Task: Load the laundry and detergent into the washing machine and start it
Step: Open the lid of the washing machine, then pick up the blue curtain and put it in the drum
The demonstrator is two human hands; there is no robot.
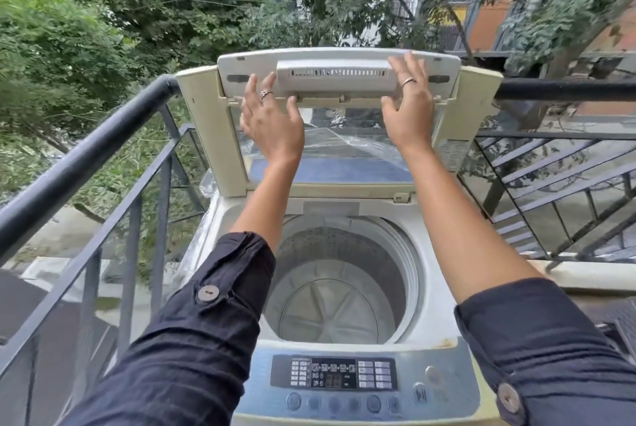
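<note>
A white top-loading washing machine stands in front of me on a balcony. Its folding lid is raised and folded upright at the back. The drum is bare, with only the pulsator at the bottom. My left hand and my right hand are both up at the folded lid, palms against it and fingers spread, thumbs near the lid's hinge fold. The control panel with a lit display and a row of round buttons sits at the near edge. No laundry or detergent is in view.
A black metal railing runs along the left and behind the machine. Clear plastic sheeting hangs at the machine's left side. Trees and a building lie beyond the balcony.
</note>
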